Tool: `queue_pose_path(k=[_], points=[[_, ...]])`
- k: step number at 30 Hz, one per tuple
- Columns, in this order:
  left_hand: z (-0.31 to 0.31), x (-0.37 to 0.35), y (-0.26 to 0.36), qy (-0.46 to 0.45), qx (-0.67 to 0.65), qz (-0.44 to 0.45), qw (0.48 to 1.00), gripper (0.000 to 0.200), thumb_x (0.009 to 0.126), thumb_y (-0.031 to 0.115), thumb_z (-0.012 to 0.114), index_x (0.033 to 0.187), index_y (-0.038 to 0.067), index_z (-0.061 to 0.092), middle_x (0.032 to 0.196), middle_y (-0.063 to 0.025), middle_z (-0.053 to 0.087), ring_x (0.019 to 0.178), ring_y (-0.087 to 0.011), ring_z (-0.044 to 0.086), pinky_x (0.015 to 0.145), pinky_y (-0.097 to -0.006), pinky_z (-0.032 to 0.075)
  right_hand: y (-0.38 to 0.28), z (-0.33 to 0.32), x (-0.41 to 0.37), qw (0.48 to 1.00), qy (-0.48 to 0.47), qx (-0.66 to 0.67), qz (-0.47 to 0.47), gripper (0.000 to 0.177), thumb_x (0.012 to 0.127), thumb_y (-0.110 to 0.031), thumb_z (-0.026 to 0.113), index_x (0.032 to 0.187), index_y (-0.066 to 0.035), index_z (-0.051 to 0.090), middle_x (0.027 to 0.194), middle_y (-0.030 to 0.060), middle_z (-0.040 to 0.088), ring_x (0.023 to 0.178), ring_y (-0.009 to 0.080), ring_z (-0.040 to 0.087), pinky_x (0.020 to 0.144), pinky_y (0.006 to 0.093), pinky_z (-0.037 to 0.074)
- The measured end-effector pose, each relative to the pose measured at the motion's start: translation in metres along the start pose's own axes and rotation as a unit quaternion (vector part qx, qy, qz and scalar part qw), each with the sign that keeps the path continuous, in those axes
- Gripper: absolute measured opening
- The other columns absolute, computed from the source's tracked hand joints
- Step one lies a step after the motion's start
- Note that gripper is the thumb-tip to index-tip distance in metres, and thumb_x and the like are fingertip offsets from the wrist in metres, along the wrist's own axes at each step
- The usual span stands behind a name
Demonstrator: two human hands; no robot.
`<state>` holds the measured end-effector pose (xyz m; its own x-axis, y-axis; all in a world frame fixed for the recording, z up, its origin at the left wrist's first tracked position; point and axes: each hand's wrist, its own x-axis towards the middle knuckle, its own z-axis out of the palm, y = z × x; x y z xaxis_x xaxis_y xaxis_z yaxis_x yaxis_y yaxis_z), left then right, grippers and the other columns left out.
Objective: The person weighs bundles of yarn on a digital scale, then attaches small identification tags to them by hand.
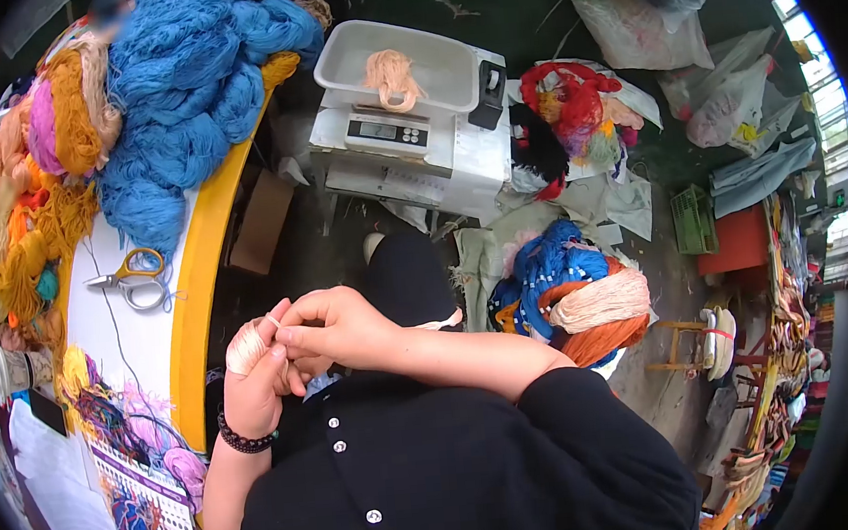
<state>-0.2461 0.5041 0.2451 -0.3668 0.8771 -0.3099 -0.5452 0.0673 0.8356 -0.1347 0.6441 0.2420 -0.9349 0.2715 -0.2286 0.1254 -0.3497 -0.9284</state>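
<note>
Pale cream-pink yarn is looped around my left hand, whose fingers are bent around it. My right hand meets it at the fingertips, thumb and index finger pinched on the yarn near the left fingers. The exact strand between the fingertips is too small to make out. Behind my right forearm, a bit of similar peach yarn shows near my dark-trousered leg.
Left, a yellow-edged white table carries blue yarn skeins, orange-handled scissors and tangled threads. Ahead, a digital scale bears a white tray with a peach skein. Bundled skeins lie at right.
</note>
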Motion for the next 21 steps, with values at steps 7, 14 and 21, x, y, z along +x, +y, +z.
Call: queue_pose_path(k=[7, 14, 21], points=[[0.005, -0.004, -0.005, 0.009, 0.066, 0.0, 0.998, 0.039, 0.095, 0.007, 0.05, 0.133, 0.002, 0.048, 0.086, 0.0001, 0.058, 0.049, -0.0026, 0.044, 0.05, -0.0181, 0.041, 0.001, 0.009, -0.002, 0.996, -0.033, 0.067, 0.041, 0.019, 0.094, -0.014, 0.057, 0.092, 0.005, 0.063, 0.076, 0.0108, 0.066, 0.063, 0.0155, 0.065, 0.057, 0.027, 0.053], [-0.004, -0.007, -0.006, -0.041, 0.092, 0.013, 0.995, 0.048, 0.092, 0.005, 0.052, 0.139, 0.003, 0.042, 0.08, 0.0002, 0.057, 0.051, -0.0027, 0.046, 0.052, -0.0181, 0.043, -0.011, 0.012, -0.006, 0.993, -0.04, 0.096, 0.061, 0.018, 0.094, -0.012, 0.056, 0.091, 0.005, 0.058, 0.076, 0.0122, 0.065, 0.064, 0.0195, 0.067, 0.057, 0.0287, 0.054], [-0.003, -0.012, 0.0, -0.007, -0.054, -0.035, 0.998, 0.055, 0.089, 0.003, 0.048, 0.142, 0.001, 0.036, 0.084, -0.0023, 0.061, 0.048, -0.0051, 0.047, 0.054, -0.0216, 0.045, -0.008, 0.016, -0.008, 0.988, -0.045, 0.137, 0.051, 0.023, 0.097, -0.016, 0.054, 0.106, 0.004, 0.06, 0.078, 0.0102, 0.066, 0.071, 0.0171, 0.066, 0.065, 0.0281, 0.052]])
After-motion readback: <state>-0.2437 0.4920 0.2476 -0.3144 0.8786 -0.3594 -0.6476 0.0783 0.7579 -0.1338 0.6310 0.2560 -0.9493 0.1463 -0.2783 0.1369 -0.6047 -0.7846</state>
